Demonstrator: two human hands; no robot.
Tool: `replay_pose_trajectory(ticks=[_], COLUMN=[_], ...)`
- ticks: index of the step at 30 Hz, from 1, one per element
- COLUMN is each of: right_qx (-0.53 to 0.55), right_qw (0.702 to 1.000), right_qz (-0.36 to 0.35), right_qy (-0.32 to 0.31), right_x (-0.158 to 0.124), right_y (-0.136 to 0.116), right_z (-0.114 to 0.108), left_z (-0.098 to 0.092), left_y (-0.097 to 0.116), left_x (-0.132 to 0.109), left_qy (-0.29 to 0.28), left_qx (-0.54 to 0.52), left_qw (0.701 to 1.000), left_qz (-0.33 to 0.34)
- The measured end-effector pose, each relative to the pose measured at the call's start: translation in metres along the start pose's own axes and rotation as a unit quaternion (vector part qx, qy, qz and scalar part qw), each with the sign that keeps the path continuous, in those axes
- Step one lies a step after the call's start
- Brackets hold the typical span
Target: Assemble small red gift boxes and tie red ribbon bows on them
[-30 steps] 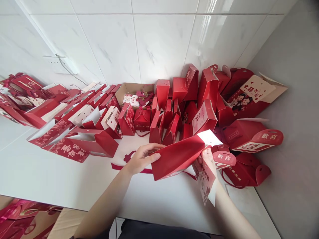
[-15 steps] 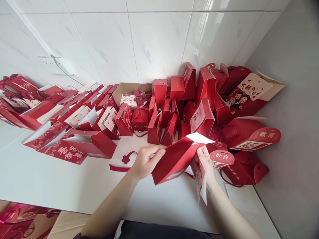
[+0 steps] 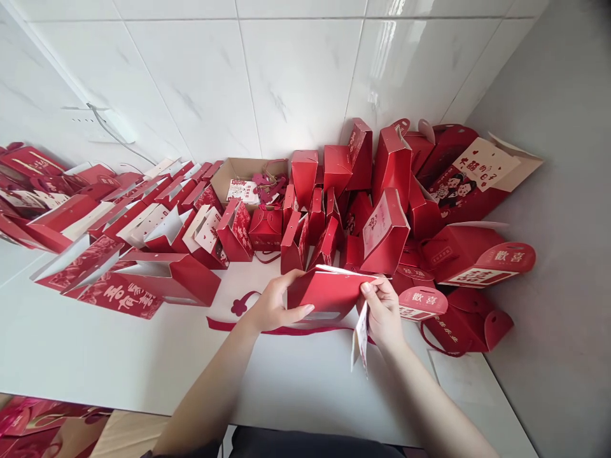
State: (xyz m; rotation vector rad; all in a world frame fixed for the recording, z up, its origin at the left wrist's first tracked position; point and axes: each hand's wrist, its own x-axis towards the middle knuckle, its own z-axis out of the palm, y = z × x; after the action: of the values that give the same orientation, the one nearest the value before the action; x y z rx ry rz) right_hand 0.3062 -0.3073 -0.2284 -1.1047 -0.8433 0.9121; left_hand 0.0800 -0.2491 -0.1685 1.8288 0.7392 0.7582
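Between my two hands is a red paper gift box, held just above the white table. My left hand grips its left end, thumb on the near face and fingers behind. My right hand pinches the upper right corner. A folded white and red printed card hangs down from the right hand, below the box. Behind the left hand lies a white sheet with a dark red flower-shaped tie, and a red ribbon strip runs along its near edge.
Rows of standing red gift boxes fill the left and back. An open cardboard box holds tags and ties by the tiled wall. Handled boxes crowd the right side near the grey wall. More red packaging sits below the table's front edge.
The red box has turned in my hands from slanted to nearly level, its top edge now closer together. My right hand has shifted slightly left, and the hanging card has swung left with it.
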Motion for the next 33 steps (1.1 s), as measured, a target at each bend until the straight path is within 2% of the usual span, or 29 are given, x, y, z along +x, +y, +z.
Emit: replay_pose_trajectory(ticks=[3, 6, 11, 14, 18, 21, 24, 28, 33], right_qx=[-0.022, -0.043, -0.073, -0.084, -0.014, -0.005, -0.056, -0.092, -0.115], right_qw=[0.999, 0.998, 0.992, 0.987, 0.984, 0.986, 0.987, 0.986, 0.981], right_qz=[-0.009, -0.014, -0.022, -0.018, 0.019, 0.012, -0.005, -0.023, -0.048], right_qy=[-0.021, -0.051, -0.100, -0.137, -0.175, -0.167, -0.153, -0.139, -0.150], right_x=[0.001, 0.001, 0.002, 0.003, 0.000, -0.004, -0.005, -0.005, -0.004], right_y=[0.003, 0.006, 0.010, 0.003, -0.016, -0.031, -0.036, -0.031, -0.024], right_z=[0.005, 0.011, 0.016, 0.015, 0.015, 0.020, 0.026, 0.029, 0.028], left_z=[0.001, -0.002, -0.005, -0.004, -0.004, -0.004, -0.003, 0.001, 0.004], left_y=[-0.011, -0.023, -0.035, -0.038, -0.039, -0.040, -0.039, -0.034, -0.026], left_x=[0.001, 0.002, 0.002, 0.001, 0.001, 0.000, 0.001, 0.003, 0.007], left_qy=[0.037, 0.041, 0.072, 0.089, 0.093, 0.101, 0.106, 0.120, 0.134], left_qx=[0.009, 0.003, -0.041, -0.062, -0.060, -0.064, -0.047, -0.021, -0.027], left_qw=[0.999, 0.997, 0.994, 0.992, 0.991, 0.990, 0.992, 0.992, 0.990], left_qz=[-0.038, -0.064, -0.071, -0.071, -0.077, -0.071, -0.047, -0.024, 0.034])
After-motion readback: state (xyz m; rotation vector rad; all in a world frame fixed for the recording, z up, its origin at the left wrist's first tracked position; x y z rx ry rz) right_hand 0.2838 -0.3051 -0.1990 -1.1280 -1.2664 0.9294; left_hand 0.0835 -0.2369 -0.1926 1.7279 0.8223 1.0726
